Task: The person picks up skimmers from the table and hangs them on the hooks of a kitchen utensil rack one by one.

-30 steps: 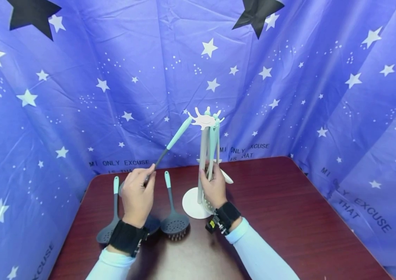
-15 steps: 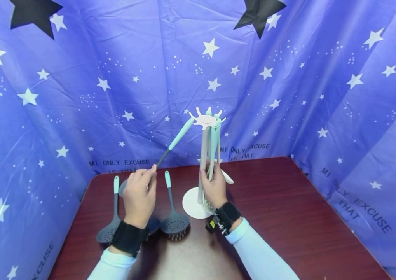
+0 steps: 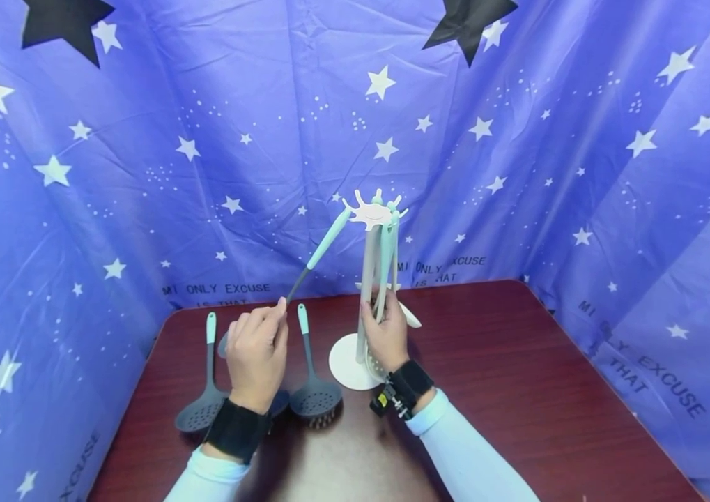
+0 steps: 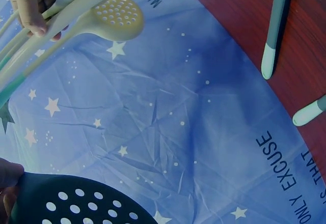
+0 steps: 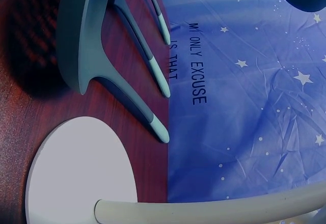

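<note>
In the head view my left hand (image 3: 258,355) pinches a dark slotted skimmer near its head, its mint handle (image 3: 328,240) slanting up to the right. That handle's tip is right at a left prong of a white utensil stand (image 3: 372,215). The skimmer's perforated head (image 4: 84,200) shows at the bottom of the left wrist view. My right hand (image 3: 387,335) grips around the stand's pole and the pale utensils hanging there by mint handles (image 3: 386,244). One hanging utensil is a cream perforated spoon (image 4: 135,28).
Left of the stand's round base (image 3: 345,362), a slotted skimmer (image 3: 315,397) and a slotted turner-like utensil (image 3: 198,415) lie on the dark red table (image 3: 518,390). Another dark utensil (image 3: 280,402) is partly hidden by my left arm. A blue star-patterned curtain (image 3: 304,139) surrounds the table.
My left hand has shifted slightly to the right with the skimmer, whose handle tip stays by the stand's left prong. My right hand keeps its grip.
</note>
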Tool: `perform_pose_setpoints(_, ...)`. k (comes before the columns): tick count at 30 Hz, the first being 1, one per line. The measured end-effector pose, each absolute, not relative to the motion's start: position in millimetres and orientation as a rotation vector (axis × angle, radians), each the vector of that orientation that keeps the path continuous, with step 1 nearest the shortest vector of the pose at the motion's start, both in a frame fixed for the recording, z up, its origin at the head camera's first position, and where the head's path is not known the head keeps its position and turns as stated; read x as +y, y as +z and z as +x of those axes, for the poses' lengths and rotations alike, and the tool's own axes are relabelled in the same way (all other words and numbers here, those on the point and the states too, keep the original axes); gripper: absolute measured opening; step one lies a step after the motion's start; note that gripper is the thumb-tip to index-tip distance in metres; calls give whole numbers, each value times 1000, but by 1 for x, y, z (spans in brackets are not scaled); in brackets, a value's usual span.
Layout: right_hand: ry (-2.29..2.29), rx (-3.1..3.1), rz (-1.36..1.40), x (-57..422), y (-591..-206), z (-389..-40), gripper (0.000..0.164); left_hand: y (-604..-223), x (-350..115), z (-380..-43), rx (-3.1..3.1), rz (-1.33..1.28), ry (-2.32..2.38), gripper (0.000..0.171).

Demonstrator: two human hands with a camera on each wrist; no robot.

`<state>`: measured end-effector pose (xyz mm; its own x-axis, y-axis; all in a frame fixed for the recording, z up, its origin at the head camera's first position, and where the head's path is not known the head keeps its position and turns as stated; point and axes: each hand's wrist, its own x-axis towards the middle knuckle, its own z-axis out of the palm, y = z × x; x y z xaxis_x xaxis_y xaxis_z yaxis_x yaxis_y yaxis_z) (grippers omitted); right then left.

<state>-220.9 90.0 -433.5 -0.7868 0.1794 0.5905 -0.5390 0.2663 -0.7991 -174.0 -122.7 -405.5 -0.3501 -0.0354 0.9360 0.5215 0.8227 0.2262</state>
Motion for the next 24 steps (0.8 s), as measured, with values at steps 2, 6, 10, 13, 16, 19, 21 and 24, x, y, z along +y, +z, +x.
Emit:
perform_pose_setpoints(2, 1571, -1958, 314, 92, -440, -228, 25, -404, -123, -175, -1822, -371, -578, 22)
perform_pose_setpoints(6, 1573, -1965, 311, 96, -452, -240, 27, -400, -123, -178, -1750, -366, -560, 24)
perform_pose_setpoints(10, 1590, -1942, 338, 98, -453, -243, 26, -398, -120, -181, -1760, -387, -594, 21)
perform_pose_setpoints(13, 1596, -1923, 351, 99, -454, -244, 24, -398, -115, -183, -1843, -410, -647, 22)
perform_pose_setpoints(16, 1597, -1921, 352, 100, -455, -242, 23, -400, -110, -181, -1958, -386, -693, 26)
perform_pose_setpoints(19, 1601, -1930, 349, 99, -456, -240, 22, -404, -105, -176, -2066, -367, -754, 40)
perform_pose_setpoints(21, 1602, -1936, 348, 98, -458, -240, 22, -407, -103, -173, -2108, -384, -791, 50)
perform_pose_setpoints(24, 1610, -1936, 352, 98, -458, -239, 23, -411, -99, -170, -2127, -444, -811, 63)
